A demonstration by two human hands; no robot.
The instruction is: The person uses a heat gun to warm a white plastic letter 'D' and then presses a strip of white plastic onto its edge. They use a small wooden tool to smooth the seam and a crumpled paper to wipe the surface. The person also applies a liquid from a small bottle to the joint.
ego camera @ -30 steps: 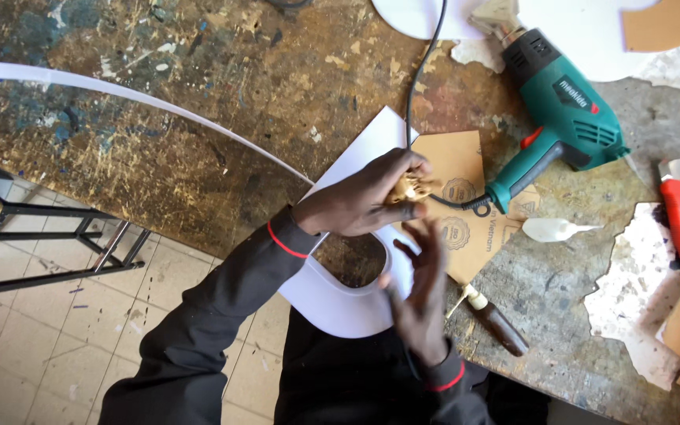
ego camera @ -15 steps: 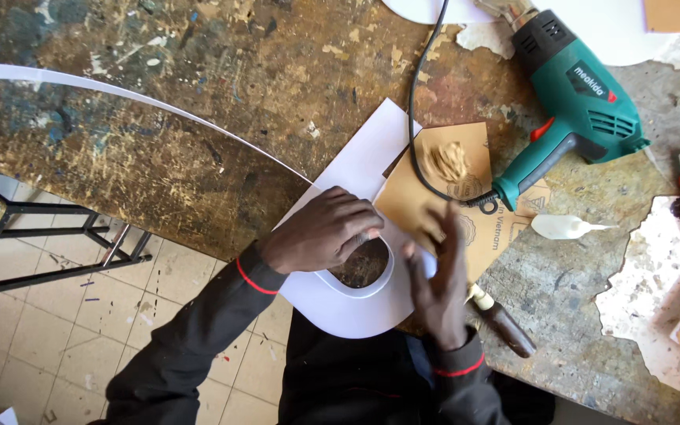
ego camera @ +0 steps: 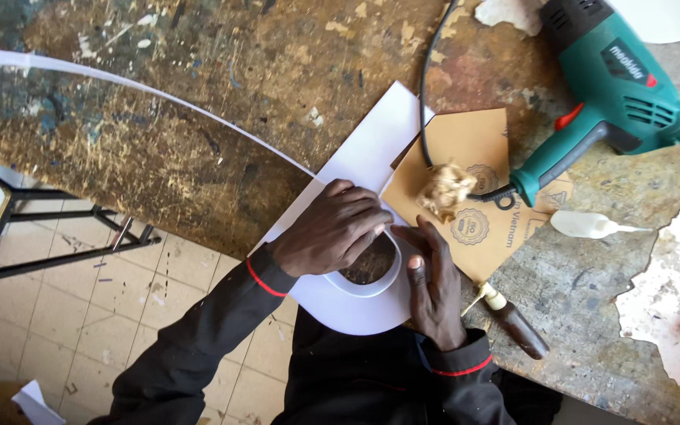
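Note:
A white sheet with a rounded end and a round cut-out hole lies over the bench edge in front of me. My left hand rests on it, fingers curled over the thin ring around the hole. My right hand lies flat along the ring's right side, fingers straight and together, pressing on the sheet. Just beyond my fingertips a crumpled tan wad sits on a brown sandpaper sheet.
A green power tool with a black cable lies at the upper right of the worn workbench. A small white bottle and a brown-handled tool lie to the right. A long white strip curves leftward. A black metal frame stands on the tiled floor.
My left hand has put the tan wad down on the sandpaper and come back onto the white sheet's ring. My right hand has settled flat beside the hole.

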